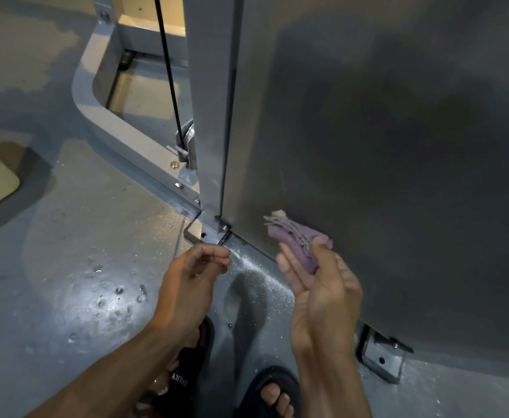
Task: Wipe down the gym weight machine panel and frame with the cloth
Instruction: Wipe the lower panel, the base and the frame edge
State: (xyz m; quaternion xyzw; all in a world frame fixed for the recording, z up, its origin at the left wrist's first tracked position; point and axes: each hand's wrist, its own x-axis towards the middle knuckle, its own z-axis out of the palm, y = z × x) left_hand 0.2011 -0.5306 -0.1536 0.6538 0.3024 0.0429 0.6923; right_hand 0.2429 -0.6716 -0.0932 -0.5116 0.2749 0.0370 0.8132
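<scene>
- Wet, glossy grey floor (pixel 75 267) fills my view from the left edge to the bottom, beaded with water drops and a sprinkle of white grit near the machine's foot.
- Flat dark grey metal panel (pixel 383 146) of the weight machine takes up the whole right side, standing upright.
- Grey painted steel frame post (pixel 211 116) runs along the panel's left edge down to a bolted foot plate (pixel 205 233); a curved grey base rail (pixel 117 125) sweeps away from it to the upper left, and a black cable (pixel 168 70) drops beside the post.
- My right hand (pixel 322 285) is palm-up, fingertips pinching the small bunched purple cloth (pixel 300 241) close to the panel's lower left corner; I cannot tell whether it touches.
- My left hand (pixel 193 273) hovers near the foot plate, fingers loosely curled, holding nothing.
- Black slide sandals (pixel 187 381) are on my feet at the bottom edge.
</scene>
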